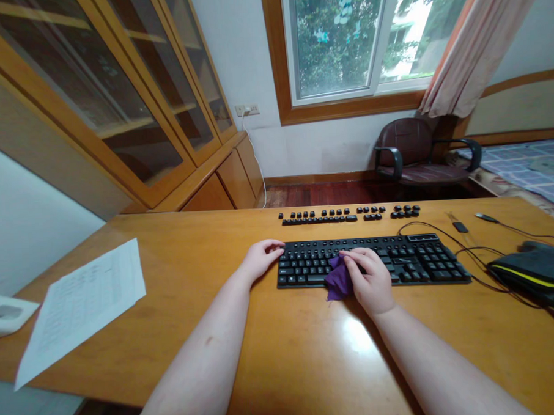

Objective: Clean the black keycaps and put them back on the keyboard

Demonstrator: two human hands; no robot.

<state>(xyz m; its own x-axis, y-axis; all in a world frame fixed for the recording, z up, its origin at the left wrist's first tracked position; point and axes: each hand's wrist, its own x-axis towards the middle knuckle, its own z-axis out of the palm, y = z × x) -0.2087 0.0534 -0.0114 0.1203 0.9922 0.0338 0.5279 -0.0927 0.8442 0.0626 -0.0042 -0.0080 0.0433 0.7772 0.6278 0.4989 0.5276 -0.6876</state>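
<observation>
A black computer keyboard [302, 272] lies flat on the wooden desk, with bare sockets where the keys of its upper rows have been taken off. My left hand [261, 259] grips the keyboard's left end near the far corner, thumb and fingers at its edge. Pinched in my right hand [369, 278] is a crumpled purple cloth [339, 279], which rests over the middle of the keys and hangs past the near edge. Loose black keycaps [321, 220] stand in two rows on the desk behind the keyboard.
Printed paper sheets [86, 301] lie at the left beside a white object [8, 314]. On the right are a small dark piece [460, 227], a USB plug [487, 218], cables and a dark pouch with a yellow stripe [530, 267]. An armchair [405, 144] stands beyond the desk.
</observation>
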